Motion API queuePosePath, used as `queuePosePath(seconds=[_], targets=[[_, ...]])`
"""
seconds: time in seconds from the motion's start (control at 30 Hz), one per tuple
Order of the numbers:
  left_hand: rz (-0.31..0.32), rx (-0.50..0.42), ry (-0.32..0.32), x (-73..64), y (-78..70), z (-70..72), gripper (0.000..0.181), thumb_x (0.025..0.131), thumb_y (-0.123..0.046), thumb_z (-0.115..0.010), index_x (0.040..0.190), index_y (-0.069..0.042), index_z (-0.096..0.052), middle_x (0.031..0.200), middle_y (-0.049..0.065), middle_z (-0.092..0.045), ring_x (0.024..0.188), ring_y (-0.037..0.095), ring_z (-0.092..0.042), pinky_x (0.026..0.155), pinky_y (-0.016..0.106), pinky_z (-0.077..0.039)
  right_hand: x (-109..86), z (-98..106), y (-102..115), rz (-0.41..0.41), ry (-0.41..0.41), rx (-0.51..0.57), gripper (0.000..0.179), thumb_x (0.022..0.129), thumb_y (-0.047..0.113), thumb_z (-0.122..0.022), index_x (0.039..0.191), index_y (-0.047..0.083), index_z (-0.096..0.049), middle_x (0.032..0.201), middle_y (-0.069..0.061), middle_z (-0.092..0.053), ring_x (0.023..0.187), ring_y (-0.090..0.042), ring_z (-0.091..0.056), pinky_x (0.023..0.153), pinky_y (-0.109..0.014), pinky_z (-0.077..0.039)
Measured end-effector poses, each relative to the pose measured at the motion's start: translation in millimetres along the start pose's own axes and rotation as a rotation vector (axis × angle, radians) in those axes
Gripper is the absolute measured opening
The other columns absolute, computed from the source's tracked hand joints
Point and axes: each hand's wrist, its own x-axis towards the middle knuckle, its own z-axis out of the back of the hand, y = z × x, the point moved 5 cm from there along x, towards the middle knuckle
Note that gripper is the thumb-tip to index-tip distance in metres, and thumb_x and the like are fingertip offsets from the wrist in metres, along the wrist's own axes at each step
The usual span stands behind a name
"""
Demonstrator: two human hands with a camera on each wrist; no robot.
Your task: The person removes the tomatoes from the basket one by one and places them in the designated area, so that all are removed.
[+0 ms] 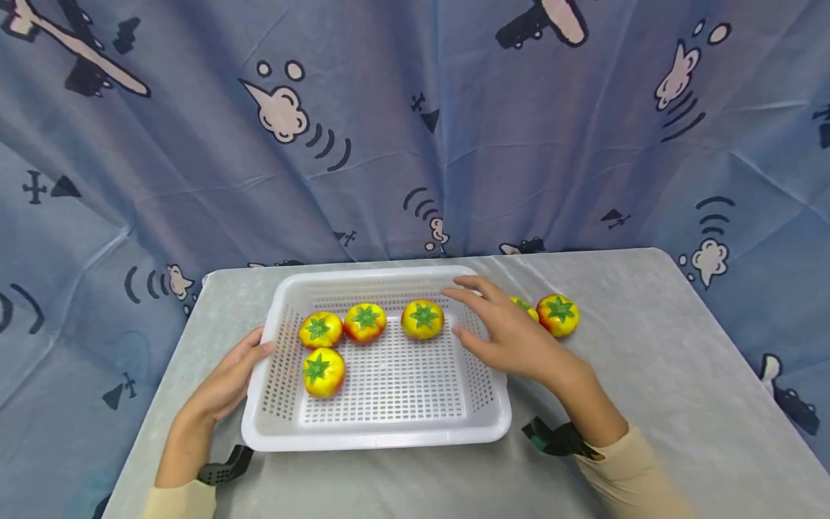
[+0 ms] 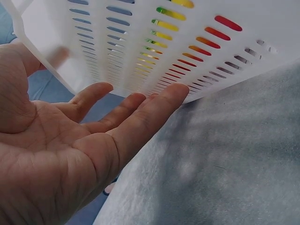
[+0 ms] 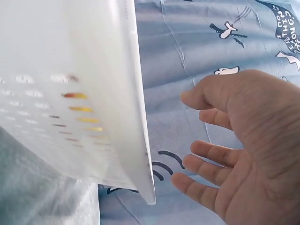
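Observation:
A white perforated plastic basket stands on the table, with several yellow-red tomatoes with green star-shaped tops inside. Three of them, a left tomato, a middle tomato and a right tomato, line up along the back; a front tomato is at left. My left hand holds the basket's left side, thumb at the rim and fingers against the outer wall. Over the right rim my right hand hovers with spread fingers and nothing in them, as the right wrist view also shows.
Right of the basket lies an outer tomato; beside it another tomato is partly hidden behind my right hand. A pale cloth covers the table. Behind the table hangs a blue patterned curtain.

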Motion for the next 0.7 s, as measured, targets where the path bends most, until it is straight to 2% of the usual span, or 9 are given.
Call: queuePosePath(seconds=[0.4, 0.57, 0.7], targets=[[0.0, -0.008, 0.003, 2.3, 0.0, 0.5, 0.061, 0.111, -0.035, -0.034, 0.16, -0.011, -0.008, 0.152, 0.038, -0.03, 0.112, 0.023, -0.069, 0.085, 0.06, -0.059, 9.8, -7.9, 13.5, 0.031, 0.068, -0.021, 0.057, 0.095, 0.028, -0.067, 0.149, 0.03, -0.047, 0.159, -0.006, -0.039, 0.139, -0.034, -0.049, 0.108, -0.057, -0.05], [0.004, -0.007, 0.005, 0.3, 0.2, 0.0, 0.062, 0.111, -0.035, -0.034, 0.161, -0.011, -0.005, 0.153, 0.038, -0.029, 0.114, 0.024, -0.068, 0.085, 0.06, -0.059, 14.5, -9.4, 23.9, 0.057, 0.106, -0.039, 0.056, 0.096, 0.029, -0.066, 0.149, 0.029, -0.048, 0.158, -0.005, -0.04, 0.136, -0.031, -0.052, 0.107, -0.053, -0.052], [0.004, 0.003, -0.001, -0.8, -1.4, 0.3, 0.063, 0.11, -0.036, -0.035, 0.161, -0.011, -0.006, 0.152, 0.039, -0.03, 0.113, 0.024, -0.069, 0.085, 0.059, -0.059, 18.5, -9.1, 33.2, 0.093, 0.105, -0.056, 0.056, 0.096, 0.029, -0.067, 0.149, 0.027, -0.048, 0.159, -0.005, -0.039, 0.138, -0.03, -0.051, 0.107, -0.05, -0.053]])
